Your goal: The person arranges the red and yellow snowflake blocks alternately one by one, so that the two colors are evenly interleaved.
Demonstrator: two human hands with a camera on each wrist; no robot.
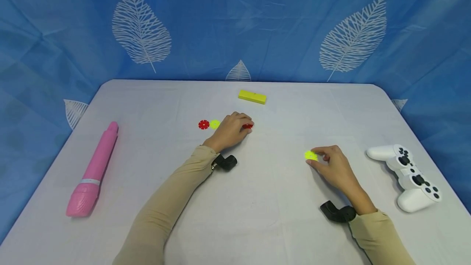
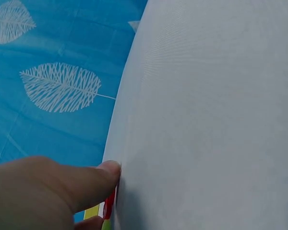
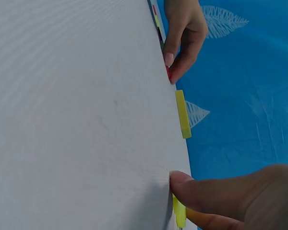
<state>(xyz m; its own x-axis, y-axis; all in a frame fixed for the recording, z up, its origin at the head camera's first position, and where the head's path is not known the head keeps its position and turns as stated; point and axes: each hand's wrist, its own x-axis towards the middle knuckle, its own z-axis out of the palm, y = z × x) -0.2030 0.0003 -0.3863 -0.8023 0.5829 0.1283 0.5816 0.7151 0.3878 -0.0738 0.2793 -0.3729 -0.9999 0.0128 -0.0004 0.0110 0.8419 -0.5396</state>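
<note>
My left hand (image 1: 229, 131) pinches a red notched disc (image 1: 247, 126) between thumb and fingers, low over the white tabletop or touching it; I cannot tell which. Left of that hand lie another red notched disc (image 1: 204, 124) and a yellow-green one (image 1: 214, 124), side by side, the latter close to the hand. Further right and nearer to me, my right hand (image 1: 334, 167) holds a yellow-green notched disc (image 1: 310, 156) by its edges, thumb below and finger above. In the right wrist view its thumb partly covers this disc (image 3: 179, 213).
A yellow bar-shaped block (image 1: 252, 97) lies near the far table edge. At the left rests a pink microphone-shaped object (image 1: 93, 171); a white game controller (image 1: 406, 177) sits at the right. Blue cloth (image 1: 235, 23) with white leaf prints hangs behind the table.
</note>
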